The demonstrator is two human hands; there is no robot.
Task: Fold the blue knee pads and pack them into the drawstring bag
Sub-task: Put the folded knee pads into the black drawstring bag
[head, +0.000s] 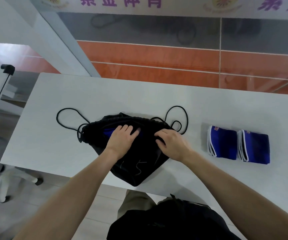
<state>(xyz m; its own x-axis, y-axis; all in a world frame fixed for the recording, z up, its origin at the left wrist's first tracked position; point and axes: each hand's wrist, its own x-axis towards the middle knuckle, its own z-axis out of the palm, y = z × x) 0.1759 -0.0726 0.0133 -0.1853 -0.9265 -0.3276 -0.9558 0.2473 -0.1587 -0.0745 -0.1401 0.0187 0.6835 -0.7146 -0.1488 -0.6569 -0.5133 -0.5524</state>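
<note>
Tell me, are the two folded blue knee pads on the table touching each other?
Touching: the head view shows the left pad and right pad pressed side by side, no table between them.

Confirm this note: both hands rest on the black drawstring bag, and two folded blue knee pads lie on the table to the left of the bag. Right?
Not quite. The head view shows the two folded blue knee pads to the right of the black drawstring bag, not the left. The rest holds: left hand and right hand both rest on the bag, on the table.
</note>
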